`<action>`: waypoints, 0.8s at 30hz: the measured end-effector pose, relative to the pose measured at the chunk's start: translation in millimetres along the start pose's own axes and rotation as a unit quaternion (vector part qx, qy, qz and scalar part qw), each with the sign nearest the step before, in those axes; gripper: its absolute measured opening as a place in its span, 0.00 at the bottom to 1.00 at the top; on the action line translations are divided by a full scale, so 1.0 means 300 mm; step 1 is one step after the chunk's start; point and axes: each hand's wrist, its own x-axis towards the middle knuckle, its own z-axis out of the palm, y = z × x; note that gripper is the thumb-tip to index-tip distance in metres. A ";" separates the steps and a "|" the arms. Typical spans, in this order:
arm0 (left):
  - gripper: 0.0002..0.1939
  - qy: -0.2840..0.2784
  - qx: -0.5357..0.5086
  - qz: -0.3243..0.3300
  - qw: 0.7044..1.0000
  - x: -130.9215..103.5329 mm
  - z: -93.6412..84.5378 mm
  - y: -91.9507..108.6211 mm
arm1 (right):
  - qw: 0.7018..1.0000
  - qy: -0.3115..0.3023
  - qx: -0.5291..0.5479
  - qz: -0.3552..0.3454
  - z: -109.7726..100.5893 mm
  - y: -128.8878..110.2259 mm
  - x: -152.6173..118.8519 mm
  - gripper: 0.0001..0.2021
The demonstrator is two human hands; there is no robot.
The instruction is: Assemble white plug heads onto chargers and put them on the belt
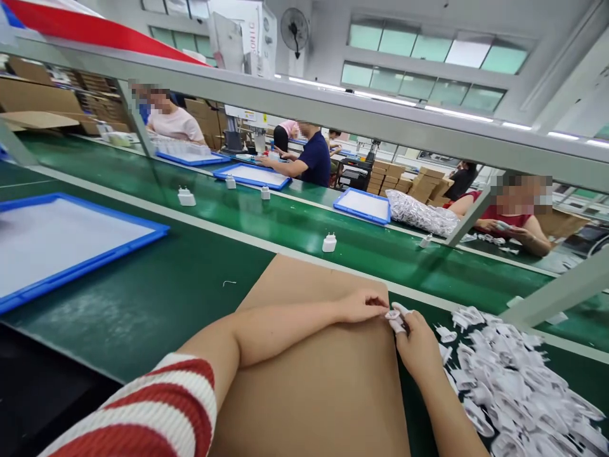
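Note:
A small white plug housing (392,314) is between my two hands, over the right edge of a brown cardboard sheet (314,387). My right hand (419,343) pinches it between thumb and finger, with white covers on those fingertips. From the left, my left hand (361,306) reaches across the cardboard, its fingers bent and their tips closed at the housing's left edge. Its fine details are too small to make out. Beside my right forearm lies a heap of loose white plug housings (514,381).
A green conveyor belt (285,219) runs past the bench, carrying several white chargers (329,242). A blue-rimmed tray (114,244) lies at left. A bent wire (229,283) rests on the green bench. Metal frame bars (304,95) cross ahead. Co-workers (311,155) sit beyond the belt.

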 end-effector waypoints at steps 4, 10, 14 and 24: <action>0.11 -0.021 0.018 0.008 1.000 -0.005 -0.007 0.007 | 0.985 0.031 0.160 0.050 0.009 -0.009 0.005 0.25; 0.13 -0.017 0.018 0.028 0.999 -0.013 -0.004 0.007 | 0.949 0.038 0.283 0.135 0.016 -0.034 0.001 0.27; 0.13 -0.022 0.046 0.040 0.998 -0.018 -0.008 0.007 | 0.957 0.063 0.255 0.125 0.000 -0.051 0.003 0.23; 0.16 0.003 -0.023 -0.007 1.000 -0.015 -0.006 0.012 | 0.948 0.056 0.283 0.133 -0.009 -0.062 -0.007 0.23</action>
